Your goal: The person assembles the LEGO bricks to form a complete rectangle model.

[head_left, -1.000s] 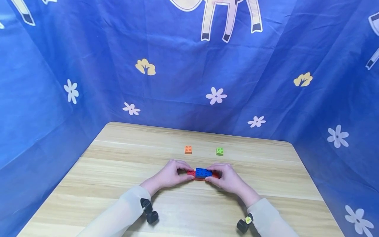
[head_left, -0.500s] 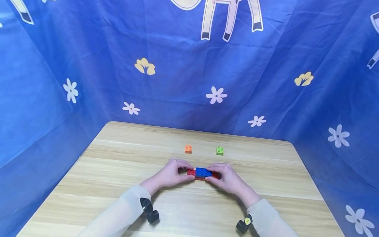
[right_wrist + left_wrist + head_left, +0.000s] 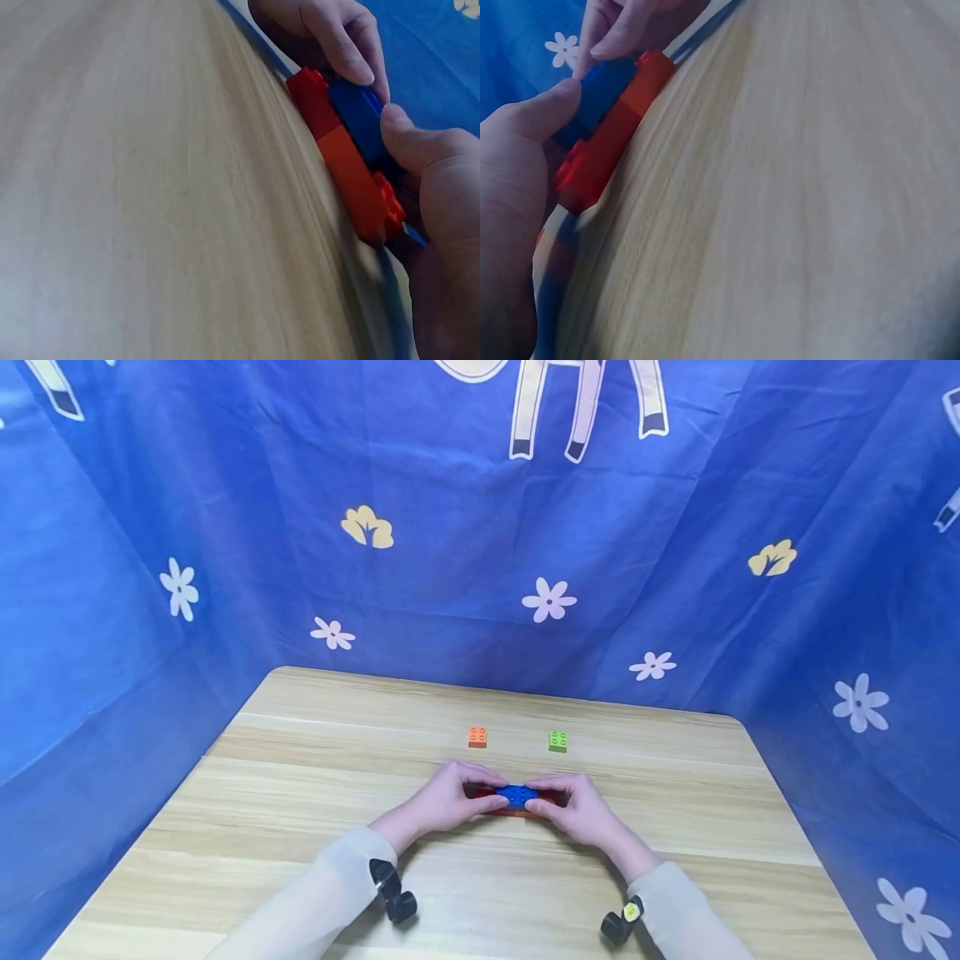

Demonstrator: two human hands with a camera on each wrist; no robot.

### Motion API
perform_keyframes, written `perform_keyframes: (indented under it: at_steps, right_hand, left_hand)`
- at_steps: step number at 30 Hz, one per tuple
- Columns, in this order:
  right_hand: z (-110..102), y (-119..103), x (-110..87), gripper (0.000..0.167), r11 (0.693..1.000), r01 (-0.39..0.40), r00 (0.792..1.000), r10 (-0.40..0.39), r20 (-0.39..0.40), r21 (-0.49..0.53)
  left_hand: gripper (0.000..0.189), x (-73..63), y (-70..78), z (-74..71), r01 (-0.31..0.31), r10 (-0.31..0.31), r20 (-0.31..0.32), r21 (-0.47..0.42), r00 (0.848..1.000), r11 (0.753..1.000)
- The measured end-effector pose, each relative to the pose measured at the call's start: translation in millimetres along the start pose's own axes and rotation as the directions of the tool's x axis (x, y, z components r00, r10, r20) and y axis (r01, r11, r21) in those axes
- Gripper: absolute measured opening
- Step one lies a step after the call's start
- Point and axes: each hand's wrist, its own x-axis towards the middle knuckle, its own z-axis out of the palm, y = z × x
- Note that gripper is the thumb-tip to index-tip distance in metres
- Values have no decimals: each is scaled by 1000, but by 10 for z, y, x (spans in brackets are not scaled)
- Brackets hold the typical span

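Observation:
A blue brick (image 3: pixel 518 796) lies on top of a red brick (image 3: pixel 311 101) and an orange-red brick (image 3: pixel 351 180), bridging the seam where those two meet end to end. My left hand (image 3: pixel 448 800) pinches the blue brick's left end between thumb and fingertips. At its right end, my right hand (image 3: pixel 581 810) grips the same brick the same way. In the left wrist view, studs show at both outer ends of the lower row, beyond the blue brick. The hands cover much of the lower bricks in the head view.
Beyond the hands, a small orange brick (image 3: pixel 477 737) and a small lime green brick (image 3: pixel 557 742) sit on the wooden table (image 3: pixel 337 727). Blue patterned cloth (image 3: pixel 450 543) hangs around the table's back and sides. Each wrist carries a black camera (image 3: pixel 397 897).
My left hand has moved right, from the red brick's end up to the blue brick, and now pinches it. The right hand has barely moved. Both small bricks stay put.

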Motion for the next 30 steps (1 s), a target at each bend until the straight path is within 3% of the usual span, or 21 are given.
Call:
perform_keyframes:
  at_steps: [13, 23, 30]
  right_hand:
    - [34, 26, 1, 29, 997, 45, 999, -44, -28, 61]
    - [-31, -23, 20, 32, 1000, 5, 1000, -5, 25, -11]
    - [-154, -16, 64, 36, 996, -21, 998, 17, 52, 92]
  left_hand:
    - [28, 26, -7, -20, -69, 69, 4, 9, 998, 998]
    - [27, 23, -26, -7, -41, 41, 11, 21, 999, 999]
    - [27, -9, -4, 43, -12, 12, 0, -6, 1000, 1000]
